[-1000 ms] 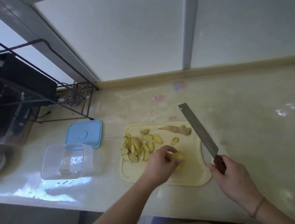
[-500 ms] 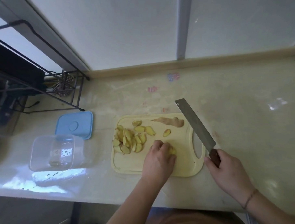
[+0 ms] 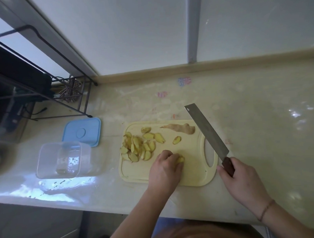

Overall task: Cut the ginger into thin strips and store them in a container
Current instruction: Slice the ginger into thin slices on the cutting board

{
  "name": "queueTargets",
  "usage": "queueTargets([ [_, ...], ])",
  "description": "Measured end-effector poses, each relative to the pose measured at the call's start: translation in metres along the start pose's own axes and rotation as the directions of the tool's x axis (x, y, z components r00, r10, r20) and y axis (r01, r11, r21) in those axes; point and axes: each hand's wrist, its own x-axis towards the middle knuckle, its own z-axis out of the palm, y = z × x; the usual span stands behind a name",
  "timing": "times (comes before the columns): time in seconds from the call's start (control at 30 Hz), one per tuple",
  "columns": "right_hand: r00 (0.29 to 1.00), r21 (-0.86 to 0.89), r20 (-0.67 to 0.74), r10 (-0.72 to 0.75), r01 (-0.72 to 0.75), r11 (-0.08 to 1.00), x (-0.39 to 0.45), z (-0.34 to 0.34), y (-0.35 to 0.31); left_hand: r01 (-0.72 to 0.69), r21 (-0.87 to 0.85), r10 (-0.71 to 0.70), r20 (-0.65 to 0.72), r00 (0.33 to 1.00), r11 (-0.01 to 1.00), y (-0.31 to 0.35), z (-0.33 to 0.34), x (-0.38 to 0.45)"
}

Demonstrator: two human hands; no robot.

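Note:
A pale yellow cutting board [image 3: 194,178] lies on the counter. A pile of ginger slices [image 3: 138,146] covers its left part, and a strip of ginger peel [image 3: 180,128] lies at its far edge. My left hand [image 3: 164,169] presses down on a small stack of ginger slices [image 3: 180,159] near the board's middle, fingers curled over them. My right hand [image 3: 239,178] grips the wooden handle of a cleaver [image 3: 206,131], whose blade is raised over the board's right edge. A clear plastic container [image 3: 59,160] stands open to the left, its blue lid [image 3: 82,132] behind it.
A black wire rack [image 3: 43,84] with dark appliances stands at the back left corner. A window and its sill run along the far side of the counter [image 3: 260,105]. The counter's front edge is close to my body.
My left hand has settled flatter over the small stack of ginger. The cleaver stays raised to the right in nearly the same pose. The view has shifted slightly.

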Motion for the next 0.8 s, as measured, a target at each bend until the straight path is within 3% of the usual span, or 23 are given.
queueTargets([
  [0.23, 1.0, 0.011, 0.019, -0.01, 0.01, 1.0, 0.001, -0.002, -0.002, -0.101, 0.114, 0.1, 0.006, 0.995, 0.988, 0.0, 0.002, 0.001],
  [0.8, 0.998, 0.014, 0.047, -0.039, 0.038, 0.999, 0.0, -0.006, 0.002, -0.113, 0.09, 0.113, 0.013, 0.994, 0.989, -0.005, -0.002, 0.007],
])
